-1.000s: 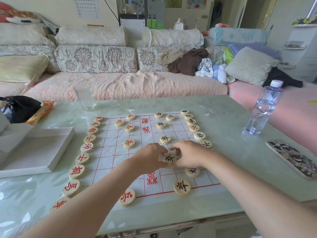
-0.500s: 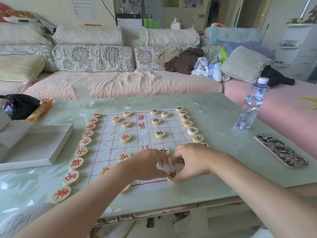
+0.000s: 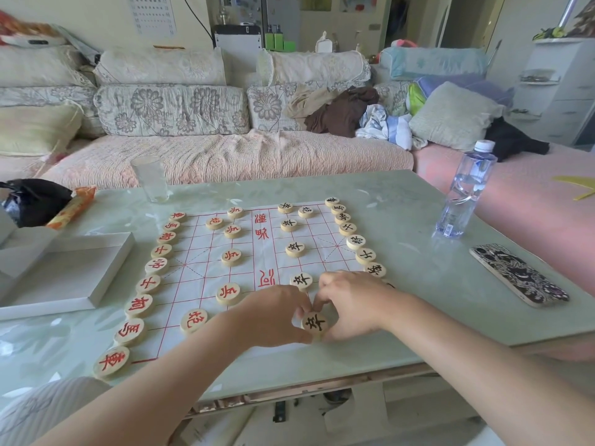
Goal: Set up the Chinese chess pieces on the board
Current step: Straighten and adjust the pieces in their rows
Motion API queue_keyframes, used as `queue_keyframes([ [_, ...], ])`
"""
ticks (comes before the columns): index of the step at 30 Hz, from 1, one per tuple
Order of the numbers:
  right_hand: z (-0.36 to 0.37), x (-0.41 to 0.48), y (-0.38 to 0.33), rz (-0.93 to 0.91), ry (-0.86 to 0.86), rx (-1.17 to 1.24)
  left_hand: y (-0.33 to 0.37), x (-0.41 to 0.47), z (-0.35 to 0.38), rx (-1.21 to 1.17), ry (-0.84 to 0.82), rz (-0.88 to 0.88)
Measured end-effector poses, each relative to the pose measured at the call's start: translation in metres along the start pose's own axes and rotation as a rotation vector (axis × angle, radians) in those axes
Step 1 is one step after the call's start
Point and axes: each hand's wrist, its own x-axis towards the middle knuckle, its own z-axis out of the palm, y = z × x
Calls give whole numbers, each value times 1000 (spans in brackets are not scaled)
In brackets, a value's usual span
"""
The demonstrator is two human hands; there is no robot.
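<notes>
Wooden red pieces line the left side of the board, and black pieces line the right side, all on the pale green worktop. A second ago my two hands were further up the board, fixing another black soldier. That one now sits alone on its spot. Both hands have come down to the black soldier piece close to my edge of the board. My left hand pinches its left side with curled fingers. My right hand curls round its right side, so both are closed on the same piece. I can't tell if it is lifted or lying flat on the board. I think this is the last soldier in the black row, so the job looks nearly done. Some spots on the black side are hidden under my right hand, so I can't be sure.
</notes>
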Motion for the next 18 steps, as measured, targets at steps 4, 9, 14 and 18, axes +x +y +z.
queue_keyframes([
  [4, -8, 3, 10, 48, -13, 86, -3, 3, 0, -15, -20, -12],
  [9, -12, 2, 51, 170, 23, 174, -1, 7, -4, -43, 6, -7],
  [14, 2, 6, 49, 147, 0, 209, -13, 25, -8, -37, 283, -3],
  [18, 6, 12, 45, 125, 9, 180, -27, 39, -1, -41, 280, -130],
])
